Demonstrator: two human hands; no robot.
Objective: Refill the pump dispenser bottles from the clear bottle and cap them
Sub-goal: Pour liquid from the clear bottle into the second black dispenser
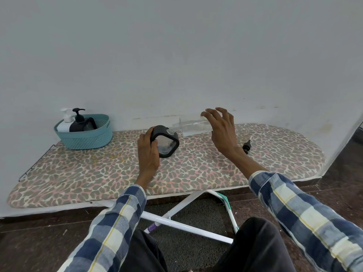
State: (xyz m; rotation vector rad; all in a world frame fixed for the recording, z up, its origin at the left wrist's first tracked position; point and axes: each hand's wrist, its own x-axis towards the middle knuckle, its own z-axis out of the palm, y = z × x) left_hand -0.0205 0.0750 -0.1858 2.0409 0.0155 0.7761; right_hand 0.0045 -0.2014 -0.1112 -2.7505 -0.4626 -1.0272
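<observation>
My left hand (147,148) grips a black-framed dispenser bottle (167,142) with a clear textured side, tilted on the ironing board (78,173). My right hand (221,128) holds the clear bottle (193,125) nearly level by its base, fingers curled round it. The clear bottle's threaded neck meets the opening on top of the dispenser bottle. A black pump cap (247,145) lies loose on the board, right of my right wrist.
A teal woven basket (86,137) stands at the board's back left, holding a white pump bottle (65,122) and a black pump bottle (79,121). A pale wall runs behind the board. White board legs (182,225) and my knees are below.
</observation>
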